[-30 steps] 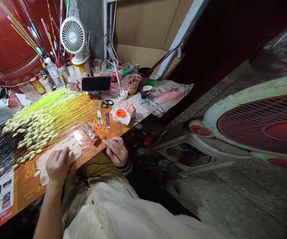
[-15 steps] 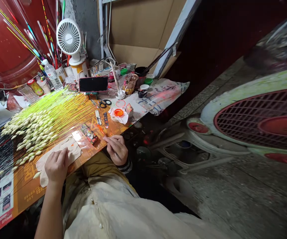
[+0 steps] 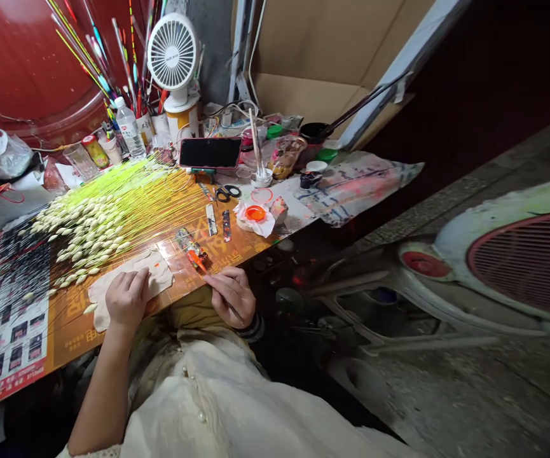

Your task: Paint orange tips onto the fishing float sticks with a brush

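My left hand rests with curled fingers on a beige cloth at the near edge of the orange table. My right hand is closed in a pinch on a thin stick with an orange-painted tip, held over the table edge. A large fan of yellow-green stems with white float bodies lies just beyond the left hand. A small orange paint dish on white paper sits farther back, past the right hand.
A black phone stands at the back beside a white desk fan, a water bottle, jars and scissors. A stained cloth hangs off the right end. A big floor fan lies right.
The view has swung left, so the table moved right in frame. The right hand has drawn the orange-tipped stick a little nearer. The left hand stays on the cloth.
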A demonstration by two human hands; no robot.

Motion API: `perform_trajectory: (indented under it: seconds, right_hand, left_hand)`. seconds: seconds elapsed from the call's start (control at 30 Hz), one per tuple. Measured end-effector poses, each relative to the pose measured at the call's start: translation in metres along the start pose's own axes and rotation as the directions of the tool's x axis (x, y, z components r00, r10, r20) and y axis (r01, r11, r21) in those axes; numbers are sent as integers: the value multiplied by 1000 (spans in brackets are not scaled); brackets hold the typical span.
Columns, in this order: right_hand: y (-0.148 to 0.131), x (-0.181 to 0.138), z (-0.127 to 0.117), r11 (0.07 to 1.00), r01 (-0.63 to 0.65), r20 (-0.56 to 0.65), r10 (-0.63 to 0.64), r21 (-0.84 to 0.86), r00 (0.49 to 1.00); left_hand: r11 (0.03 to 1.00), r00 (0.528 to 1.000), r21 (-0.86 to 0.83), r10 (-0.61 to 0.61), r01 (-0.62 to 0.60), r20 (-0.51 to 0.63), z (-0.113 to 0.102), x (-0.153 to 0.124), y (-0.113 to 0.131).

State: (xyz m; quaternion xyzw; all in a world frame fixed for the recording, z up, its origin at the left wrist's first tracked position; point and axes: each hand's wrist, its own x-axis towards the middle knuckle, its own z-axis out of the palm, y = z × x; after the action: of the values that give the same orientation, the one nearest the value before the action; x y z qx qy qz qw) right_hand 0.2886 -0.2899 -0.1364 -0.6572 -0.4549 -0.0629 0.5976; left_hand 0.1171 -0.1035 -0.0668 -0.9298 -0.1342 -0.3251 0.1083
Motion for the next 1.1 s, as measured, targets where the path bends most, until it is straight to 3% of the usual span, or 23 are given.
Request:
perform_trajectory:
  seconds: [0.1,0.2,0.53,1.1]
  right_hand:
    - [4,-4,10,966,247,-117,-255,-79,960]
    - [5,-5,14,932,333,-134,-352,-145,926]
    - [4,-5,17,937,303,-119,-326,-176,938]
    - [3,-4,14,937,317,-70,-330,-150,941]
  left_hand:
    - [1000,1000,11,5,-5,-5,0,0,1]
    - [1000,1000,3,-15,15,14,0,-1,1]
    - [999,998,7,52,-51,-44,-1,1,2]
    - [999,998,24,49,-48,-47,-1,2,2]
